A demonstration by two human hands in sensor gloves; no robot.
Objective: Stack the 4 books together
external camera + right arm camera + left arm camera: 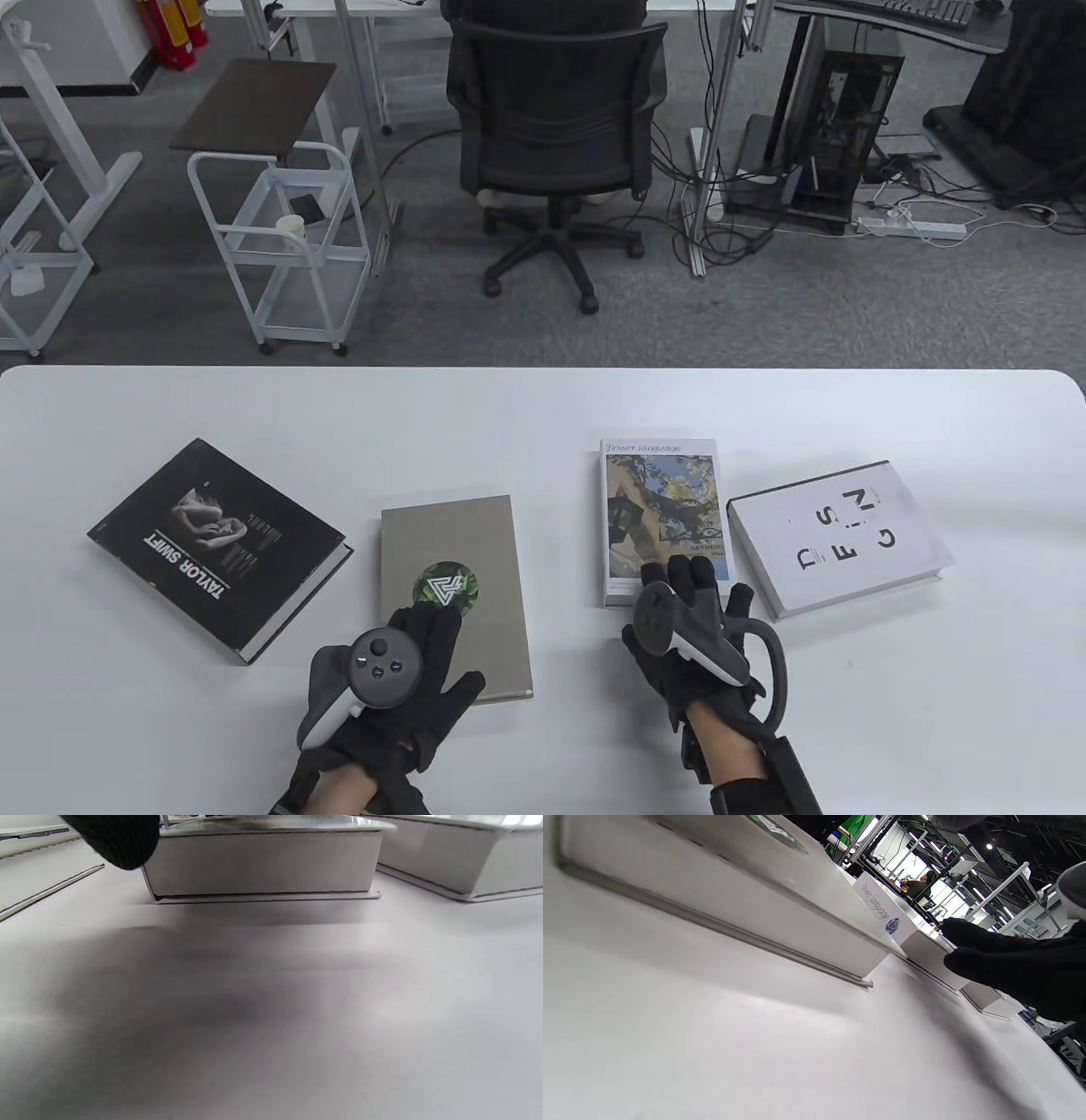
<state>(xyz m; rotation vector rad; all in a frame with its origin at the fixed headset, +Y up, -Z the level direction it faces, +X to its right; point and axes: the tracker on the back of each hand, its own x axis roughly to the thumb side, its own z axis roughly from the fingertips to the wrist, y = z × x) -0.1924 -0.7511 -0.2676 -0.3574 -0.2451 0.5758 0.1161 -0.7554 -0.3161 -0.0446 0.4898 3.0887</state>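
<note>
Office or laboratory workspace: a white surface (543,407) on grey carpet, facing a black swivel chair (551,127), a desktop computer tower (840,127) with trailing cables, a white wheeled cart (280,246) and red fire extinguishers (174,30).

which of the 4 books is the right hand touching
The flower language book, second from the right: the right hand rests its fingers on its near edge. The white book beside it goes untouched.

Black Taylor Swift book (219,548), grey book (454,594) (green round emblem), white lettered book (840,537), black gloves.
</note>
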